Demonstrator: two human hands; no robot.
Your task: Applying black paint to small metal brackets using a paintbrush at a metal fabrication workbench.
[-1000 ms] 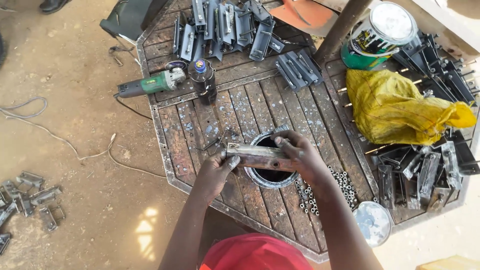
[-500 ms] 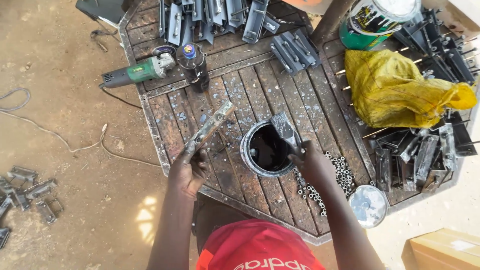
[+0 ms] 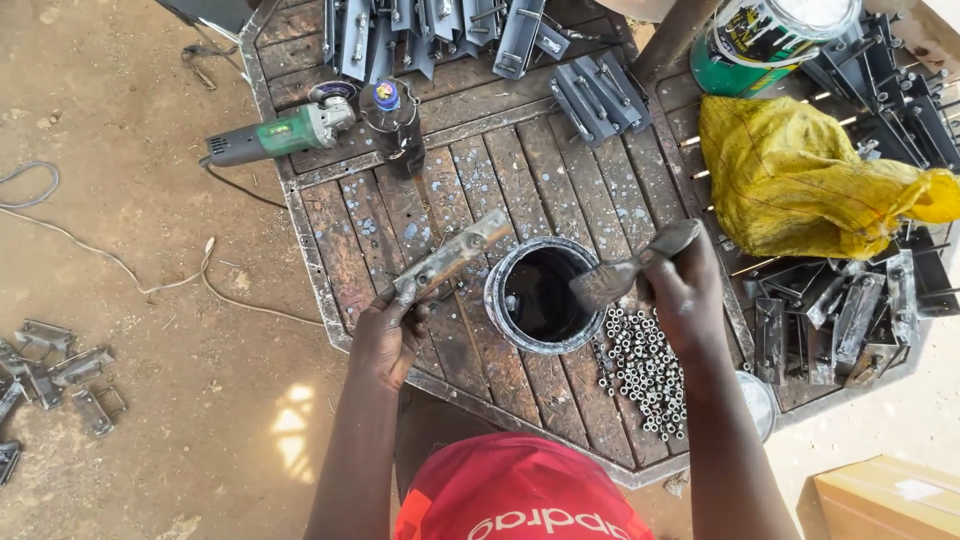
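My left hand (image 3: 388,335) grips one end of a long flat metal bar (image 3: 452,257), holding it slanted just left of an open tin of black paint (image 3: 540,294). A paintbrush (image 3: 622,270) is in my right hand (image 3: 682,292), its dark bristles hanging over the tin's right rim. The tin stands on a paint-spattered wooden table (image 3: 390,235). The brush and the bar are apart.
A green angle grinder (image 3: 275,135) and a dark bottle (image 3: 393,125) lie at the table's far left. Metal brackets (image 3: 600,95) are stacked at the back, more (image 3: 850,310) at the right by a yellow sack (image 3: 800,180). Loose nuts (image 3: 645,370) lie near my right wrist. Metal parts (image 3: 50,370) on the ground.
My hands, together on the bar over the tin a second ago, have separated. The left carried the bar leftward; the right brought the brush to the tin's rim.
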